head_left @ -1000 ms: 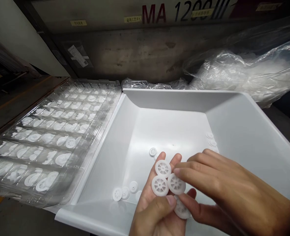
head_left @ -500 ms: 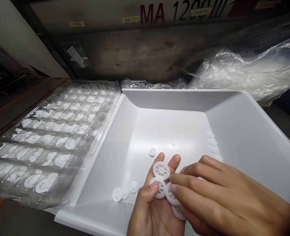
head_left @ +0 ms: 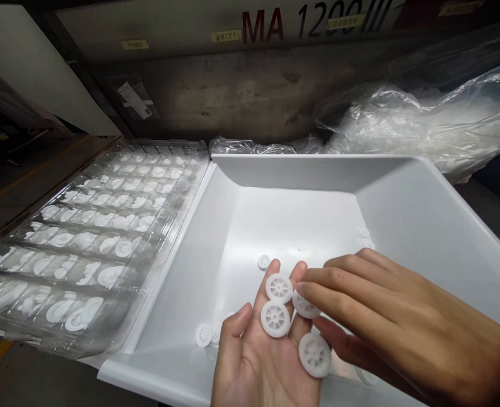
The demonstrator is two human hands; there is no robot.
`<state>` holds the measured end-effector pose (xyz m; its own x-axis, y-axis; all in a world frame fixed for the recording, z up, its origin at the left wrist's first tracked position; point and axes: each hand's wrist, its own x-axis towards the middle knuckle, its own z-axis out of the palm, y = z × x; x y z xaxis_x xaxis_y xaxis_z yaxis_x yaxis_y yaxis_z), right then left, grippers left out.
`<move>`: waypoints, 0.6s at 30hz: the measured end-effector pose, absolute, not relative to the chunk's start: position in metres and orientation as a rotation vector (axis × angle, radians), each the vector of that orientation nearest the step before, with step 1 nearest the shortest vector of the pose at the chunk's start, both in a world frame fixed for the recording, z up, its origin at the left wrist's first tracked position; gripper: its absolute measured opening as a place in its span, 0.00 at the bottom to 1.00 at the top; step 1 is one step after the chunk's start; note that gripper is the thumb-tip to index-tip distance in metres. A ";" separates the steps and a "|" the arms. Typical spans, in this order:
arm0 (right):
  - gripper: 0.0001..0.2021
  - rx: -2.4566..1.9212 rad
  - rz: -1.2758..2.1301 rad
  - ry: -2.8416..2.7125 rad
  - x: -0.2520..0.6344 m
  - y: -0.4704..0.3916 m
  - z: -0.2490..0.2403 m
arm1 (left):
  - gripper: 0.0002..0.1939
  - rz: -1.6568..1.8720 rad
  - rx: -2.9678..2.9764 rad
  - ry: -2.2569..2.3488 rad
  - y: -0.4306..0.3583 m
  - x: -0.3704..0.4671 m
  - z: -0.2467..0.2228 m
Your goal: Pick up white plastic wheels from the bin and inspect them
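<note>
- my left hand (head_left: 266, 356) is flat open, palm cut off below, four white spoked plastic wheels (head_left: 274, 319) resting on it
- right hand (head_left: 385, 322) fingers loose, one fingertip half-hiding a wheel

Both hands are bare: no gloves, rings, watch or bands show. The left hand (head_left: 262, 362) shows its creased palm, short trimmed nails on thumb and fingertips. The right hand (head_left: 402, 322) shows its back and knuckles, the wrist uncovered, no sleeve reaching into view.
</note>
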<state>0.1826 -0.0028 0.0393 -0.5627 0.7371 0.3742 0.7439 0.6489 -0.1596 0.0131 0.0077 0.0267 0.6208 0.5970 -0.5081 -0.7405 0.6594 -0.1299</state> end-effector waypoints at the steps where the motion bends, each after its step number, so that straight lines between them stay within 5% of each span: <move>1: 0.13 -1.168 -0.024 -2.478 0.183 -0.003 0.039 | 0.32 0.787 -0.354 0.450 0.008 0.013 0.027; 18: 0.14 -1.205 0.163 -2.483 0.178 -0.009 0.046 | 0.30 0.796 -0.387 0.462 0.007 0.012 0.034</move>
<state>0.1781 -0.0088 0.0456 -0.5635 0.7770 0.2808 0.7337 0.6268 -0.2622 0.0125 0.0069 0.0342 0.6107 0.5882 -0.5301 -0.7523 0.6399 -0.1566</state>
